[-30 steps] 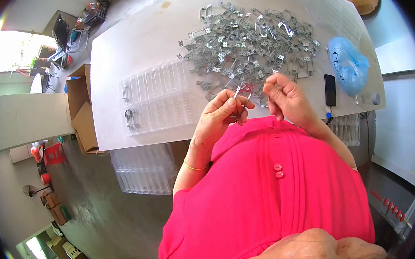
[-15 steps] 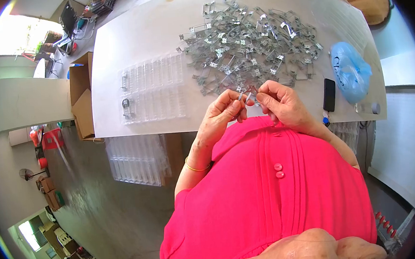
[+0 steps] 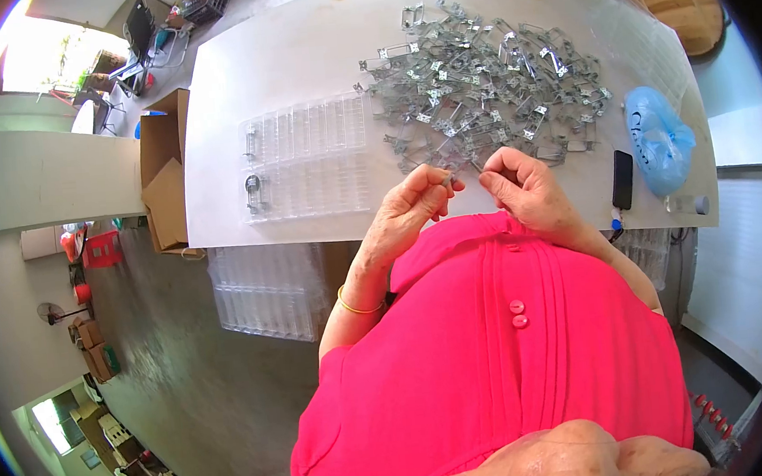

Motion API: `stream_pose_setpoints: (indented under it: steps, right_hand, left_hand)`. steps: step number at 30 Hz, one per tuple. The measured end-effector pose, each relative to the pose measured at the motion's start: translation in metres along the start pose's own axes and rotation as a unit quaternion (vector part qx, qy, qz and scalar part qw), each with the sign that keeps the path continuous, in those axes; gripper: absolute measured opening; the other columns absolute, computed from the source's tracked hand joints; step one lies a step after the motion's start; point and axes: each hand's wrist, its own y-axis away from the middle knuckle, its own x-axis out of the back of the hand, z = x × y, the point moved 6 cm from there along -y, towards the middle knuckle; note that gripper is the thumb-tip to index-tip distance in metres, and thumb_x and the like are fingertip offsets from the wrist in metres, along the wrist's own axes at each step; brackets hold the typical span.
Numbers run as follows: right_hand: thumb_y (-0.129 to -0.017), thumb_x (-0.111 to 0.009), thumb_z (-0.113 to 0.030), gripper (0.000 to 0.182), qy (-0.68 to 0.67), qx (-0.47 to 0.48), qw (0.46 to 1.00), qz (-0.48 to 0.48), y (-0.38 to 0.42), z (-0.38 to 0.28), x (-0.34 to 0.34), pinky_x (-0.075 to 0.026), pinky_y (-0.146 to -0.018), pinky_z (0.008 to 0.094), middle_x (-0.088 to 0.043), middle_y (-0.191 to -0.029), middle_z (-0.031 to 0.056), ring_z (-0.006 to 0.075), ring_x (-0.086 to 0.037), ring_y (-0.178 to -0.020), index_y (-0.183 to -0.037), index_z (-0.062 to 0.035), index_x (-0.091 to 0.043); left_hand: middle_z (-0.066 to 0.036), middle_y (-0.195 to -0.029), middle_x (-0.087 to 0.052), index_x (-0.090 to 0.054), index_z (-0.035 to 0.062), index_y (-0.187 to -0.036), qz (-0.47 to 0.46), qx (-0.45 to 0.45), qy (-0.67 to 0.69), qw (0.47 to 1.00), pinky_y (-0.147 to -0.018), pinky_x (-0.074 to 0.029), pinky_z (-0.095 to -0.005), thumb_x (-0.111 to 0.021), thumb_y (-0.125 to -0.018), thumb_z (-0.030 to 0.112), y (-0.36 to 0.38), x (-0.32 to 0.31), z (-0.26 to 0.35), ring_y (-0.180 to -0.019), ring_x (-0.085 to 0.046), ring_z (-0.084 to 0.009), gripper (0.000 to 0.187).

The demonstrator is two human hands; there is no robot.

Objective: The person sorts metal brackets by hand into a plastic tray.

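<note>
Fingers pinched | left hand (image 3: 410, 207) grips small metal clip (image 3: 447, 180) | right hand (image 3: 525, 186) curled narrow, contents hidden

Both hands raised close together in front of the chest, at the centre of the frame

The left hand (image 3: 410, 209) sits just left of centre, its fingers (image 3: 435, 184) curled inward with thumb and forefinger pinched together at the tips, pointing right. Its forearm runs down and left to a bent elbow, with a thin gold bangle around the wrist. The right hand (image 3: 525, 189) sits just right of centre, knuckles up, its fingers bent and gathered toward the thumb. The two sets of fingertips are near each other but not touching. The right forearm slants toward the lower right.
</note>
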Motion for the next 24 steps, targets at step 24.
stream_pose_setpoints:
  steps: [24]
  right_hand:
    - [-0.103,-0.055,-0.026,0.022,-0.224,-0.079,0.971,-0.021,-0.014,0.012,-0.052,-0.041,-0.042,0.0214,-0.061,-0.07,0.0035,0.0078,-0.053,-0.047,-0.105,-0.0042,-0.054]
  left_hand:
    - [-0.006,-0.103,-0.068,-0.059,0.0041,-0.105,-0.1,0.078,-0.058,0.99,-0.068,-0.044,-0.0225,-0.05,-0.105,0.018,0.01,0.044,0.017,-0.075,-0.05,-0.0062,0.017]
